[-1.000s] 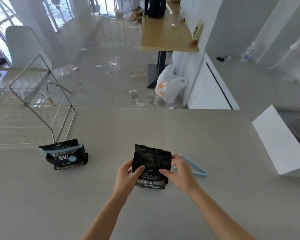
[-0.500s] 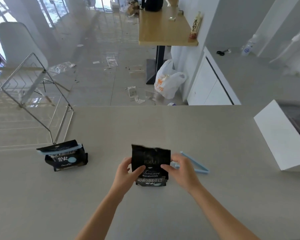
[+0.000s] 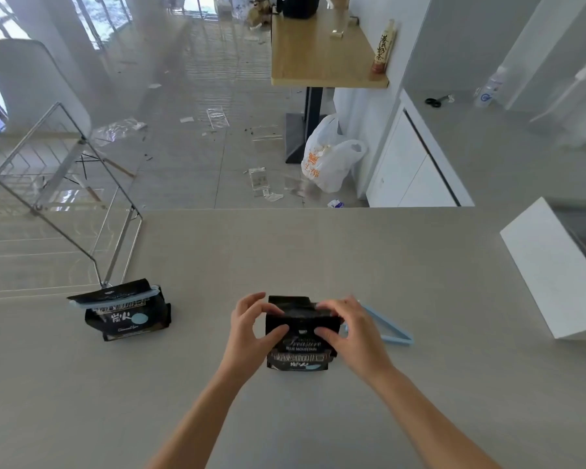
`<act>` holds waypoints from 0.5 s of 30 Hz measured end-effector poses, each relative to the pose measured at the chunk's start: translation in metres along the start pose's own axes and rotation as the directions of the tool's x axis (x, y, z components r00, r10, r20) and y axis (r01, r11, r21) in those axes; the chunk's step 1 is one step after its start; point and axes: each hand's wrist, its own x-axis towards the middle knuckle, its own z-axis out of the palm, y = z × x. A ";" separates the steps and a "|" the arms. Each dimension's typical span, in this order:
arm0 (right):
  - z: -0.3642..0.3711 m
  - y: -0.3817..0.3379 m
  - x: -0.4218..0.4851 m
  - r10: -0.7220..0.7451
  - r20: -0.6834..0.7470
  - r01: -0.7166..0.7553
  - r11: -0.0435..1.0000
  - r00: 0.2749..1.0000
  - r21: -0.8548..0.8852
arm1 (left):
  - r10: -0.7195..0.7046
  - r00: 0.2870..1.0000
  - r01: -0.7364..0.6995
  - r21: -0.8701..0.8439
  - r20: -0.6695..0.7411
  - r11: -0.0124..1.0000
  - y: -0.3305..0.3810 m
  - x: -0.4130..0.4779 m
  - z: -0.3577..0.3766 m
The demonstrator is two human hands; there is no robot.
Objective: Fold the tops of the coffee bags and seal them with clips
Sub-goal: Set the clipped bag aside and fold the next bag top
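On the grey counter [image 3: 318, 258], the largest things lie away from the work: a white box [image 3: 548, 265] at the right edge and a wire rack [image 3: 65, 184] at the far left. Just in front of the rack stands a black coffee bag [image 3: 129, 319] already folded down, with a pale blue clip [image 3: 115, 299] across its top.

Near the middle of the counter, close to the person, stands the second coffee bag [image 3: 300, 346]. A second ago its top rose tall and flat while the hands held it lower on its sides. Now both hands have climbed to the top edge, and the top is bent over toward the person, so the bag looks shorter. The fold seems under way rather than finished, with no clip on it yet.

This bag stands upright on its base with its printed face toward the person. The crease, now its longest line, runs left to right.

Left hand [image 3: 251, 328] and right hand [image 3: 349, 330] each pinch an upper corner, thumb on the front and fingers curled over the top.

Just right of the bag, partly behind the right hand, an open blue clip [image 3: 389, 330] lies flat. Its mouth faces the bag and its joined end points right.
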 end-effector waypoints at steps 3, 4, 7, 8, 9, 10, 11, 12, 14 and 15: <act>0.002 0.000 0.002 -0.037 0.009 0.038 0.998 0.999 -0.047 | -0.098 0.983 0.103 -0.027 0.153 0.994 -0.006 0.004 0.000; 0.003 0.000 0.002 -0.052 0.011 0.052 0.997 0.999 -0.064 | -0.134 0.969 0.149 -0.055 0.208 0.987 -0.008 0.004 0.002; 0.005 0.001 0.002 -0.028 0.010 0.029 0.997 1.000 -0.065 | -0.202 0.955 0.242 -0.179 0.215 0.954 -0.011 0.005 0.006; 0.005 0.001 0.002 -0.007 -0.002 0.007 0.998 1.000 -0.061 | -0.199 0.960 0.237 -0.197 0.195 0.951 -0.010 0.006 0.008; 0.006 0.001 0.003 0.004 -0.017 -0.005 0.998 1.000 -0.061 | -0.189 0.966 0.223 -0.201 0.176 0.954 -0.008 0.007 0.009; 0.005 0.002 0.003 0.008 -0.027 -0.010 0.998 1.000 -0.063 | -0.179 0.971 0.210 -0.201 0.160 0.957 -0.006 0.007 0.010; 0.005 0.003 0.003 0.005 -0.030 -0.007 0.998 1.000 -0.067 | -0.171 0.974 0.199 -0.203 0.149 0.959 -0.005 0.008 0.011; 0.004 0.003 0.003 -0.003 -0.030 0.001 0.998 1.000 -0.068 | -0.165 0.976 0.193 -0.206 0.144 0.959 -0.005 0.008 0.012; 0.003 0.005 0.001 -0.021 -0.021 0.021 0.999 1.000 -0.037 | -0.162 0.975 0.193 -0.220 0.153 0.956 -0.005 0.006 0.014; 0.003 0.005 0.001 -0.029 -0.004 0.029 1.000 1.000 -0.007 | -0.165 0.972 0.201 -0.231 0.166 0.952 -0.005 0.005 0.017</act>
